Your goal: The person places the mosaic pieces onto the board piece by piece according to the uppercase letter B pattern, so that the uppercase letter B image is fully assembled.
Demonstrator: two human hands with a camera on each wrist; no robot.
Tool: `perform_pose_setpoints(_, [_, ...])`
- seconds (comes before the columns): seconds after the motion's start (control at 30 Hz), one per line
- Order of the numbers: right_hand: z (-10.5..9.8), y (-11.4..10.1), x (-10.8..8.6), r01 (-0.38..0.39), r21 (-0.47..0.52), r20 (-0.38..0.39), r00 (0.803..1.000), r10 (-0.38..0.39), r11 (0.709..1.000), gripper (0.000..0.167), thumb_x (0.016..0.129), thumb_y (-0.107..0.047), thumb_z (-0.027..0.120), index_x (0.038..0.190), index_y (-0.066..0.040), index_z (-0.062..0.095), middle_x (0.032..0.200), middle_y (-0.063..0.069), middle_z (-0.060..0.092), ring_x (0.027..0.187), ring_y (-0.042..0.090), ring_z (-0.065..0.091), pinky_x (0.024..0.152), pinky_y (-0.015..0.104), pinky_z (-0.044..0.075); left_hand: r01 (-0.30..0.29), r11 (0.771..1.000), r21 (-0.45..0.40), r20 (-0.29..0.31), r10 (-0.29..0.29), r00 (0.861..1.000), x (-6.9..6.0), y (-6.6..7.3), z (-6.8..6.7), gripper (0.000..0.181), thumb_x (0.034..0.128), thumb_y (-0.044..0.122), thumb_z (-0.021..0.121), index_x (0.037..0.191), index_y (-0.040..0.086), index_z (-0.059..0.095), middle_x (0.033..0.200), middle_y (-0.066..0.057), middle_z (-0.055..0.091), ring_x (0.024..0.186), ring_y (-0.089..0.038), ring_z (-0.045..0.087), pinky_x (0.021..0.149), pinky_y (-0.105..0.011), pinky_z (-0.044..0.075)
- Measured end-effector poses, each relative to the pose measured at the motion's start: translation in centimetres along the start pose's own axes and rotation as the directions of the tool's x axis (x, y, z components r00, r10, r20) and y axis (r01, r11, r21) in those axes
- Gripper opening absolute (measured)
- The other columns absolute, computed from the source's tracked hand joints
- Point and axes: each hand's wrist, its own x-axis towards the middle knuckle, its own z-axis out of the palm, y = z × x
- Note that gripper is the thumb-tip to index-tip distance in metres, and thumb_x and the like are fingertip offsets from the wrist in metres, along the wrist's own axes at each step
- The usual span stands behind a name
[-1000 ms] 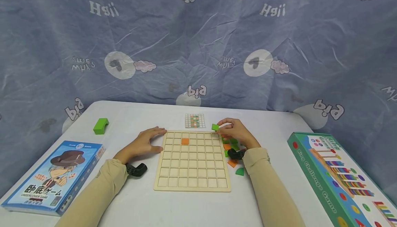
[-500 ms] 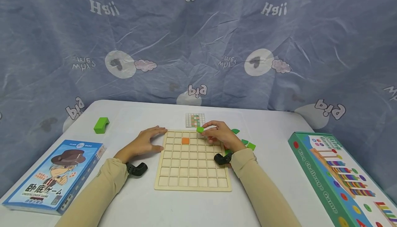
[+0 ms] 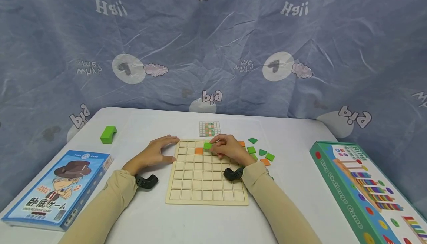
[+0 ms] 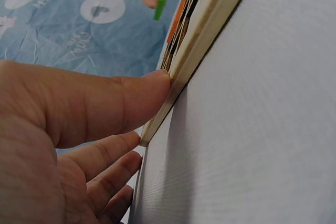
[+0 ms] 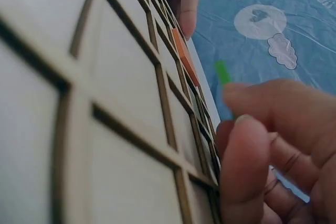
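Observation:
My right hand (image 3: 228, 149) pinches a green square tile (image 3: 207, 146) between thumb and fingers, over the far rows of a wooden grid board (image 3: 207, 203). In the right wrist view the green tile (image 5: 222, 72) is seen edge-on, apart from the board's surface. An orange square tile (image 3: 199, 151) lies in a cell near the board's far side, just left of the green one. My left hand (image 3: 153, 153) rests against the board's left edge, fingers extended. In the left wrist view its thumb (image 4: 121, 98) touches the board's side, the other fingertips near a corner.
Several loose green and orange tiles (image 3: 270, 157) lie right of the board. A printed pattern card (image 3: 209, 129) sits behind it. A green arch block (image 3: 108, 135) and a blue game box (image 3: 56, 190) are at left, a green-edged game box (image 3: 367, 192) at right.
My right hand has carried the green tile leftward from beyond the board's far right corner to over its far rows, uncovering the loose tiles. The left hand has stayed put.

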Motion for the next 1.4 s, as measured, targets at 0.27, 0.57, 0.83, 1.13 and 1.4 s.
perform_pose_setpoints(0.27, [-0.1, 0.3, 0.1, 0.015, -0.105, 0.019, 1.000, -0.013, 0.994, 0.026, 0.097, 0.003, 0.074, 0.122, 0.010, 0.070, 0.079, 0.003, 0.067, 0.061, 0.013, 0.063, 0.063, 0.025, 0.057, -0.006, 1.000, -0.009, -0.005, 0.006, 1.000, 0.0, -0.1, 0.0, 0.077, 0.0889, 0.028, 0.085, 0.154, -0.002, 0.056, 0.163, -0.026, 0.049, 0.157, -0.053, 0.030, 0.124, -0.076, 0.014])
perform_pose_setpoints(0.57, [-0.2, 0.0, -0.1, 0.035, -0.149, 0.029, 0.999, -0.031, 0.988, 0.029, 0.094, 0.003, 0.078, 0.121, 0.011, 0.072, 0.076, 0.001, 0.066, 0.060, 0.011, 0.062, 0.062, 0.025, 0.059, -0.005, 1.000, -0.012, 0.000, 0.005, 1.000, 0.1, 0.0, -0.1, 0.079, 0.0886, 0.029, 0.084, 0.155, -0.002, 0.055, 0.163, -0.027, 0.048, 0.157, -0.053, 0.030, 0.124, -0.075, 0.013])
perform_pose_setpoints(0.83, [-0.1, -0.3, -0.3, 0.018, -0.119, 0.012, 1.000, -0.017, 0.993, 0.029, 0.097, 0.001, 0.075, 0.124, 0.011, 0.072, 0.079, 0.002, 0.065, 0.062, 0.012, 0.062, 0.061, 0.024, 0.057, -0.001, 1.000, -0.011, -0.002, 0.001, 1.000, 0.1, 0.0, -0.1, 0.079, 0.0874, 0.028, 0.086, 0.154, -0.002, 0.056, 0.163, -0.026, 0.048, 0.157, -0.053, 0.030, 0.124, -0.075, 0.014])
perform_pose_setpoints(1.13, [-1.6, -1.2, -0.6, -0.023, 0.046, -0.011, 1.000, 0.023, 0.999, 0.036, 0.106, -0.008, 0.068, 0.137, 0.011, 0.065, 0.093, 0.010, 0.067, 0.071, 0.015, 0.060, 0.067, 0.027, 0.057, 0.004, 1.000, -0.001, -0.012, -0.004, 1.000, -0.1, 0.0, -0.1, 0.078, 0.0872, 0.028, 0.084, 0.154, -0.001, 0.057, 0.163, -0.026, 0.049, 0.157, -0.053, 0.030, 0.124, -0.076, 0.013])
perform_pose_setpoints(1.4, [-5.1, -1.3, -1.3, -0.014, 0.153, -0.133, 0.990, 0.035, 0.988, 0.041, 0.110, -0.009, 0.062, 0.143, 0.015, 0.057, 0.105, 0.010, 0.066, 0.074, 0.013, 0.061, 0.071, 0.026, 0.058, -0.003, 1.000, -0.021, -0.011, 0.002, 1.000, -0.1, 0.2, -0.1, 0.078, 0.0875, 0.028, 0.085, 0.154, -0.002, 0.057, 0.163, -0.026, 0.049, 0.157, -0.053, 0.030, 0.125, -0.076, 0.012])
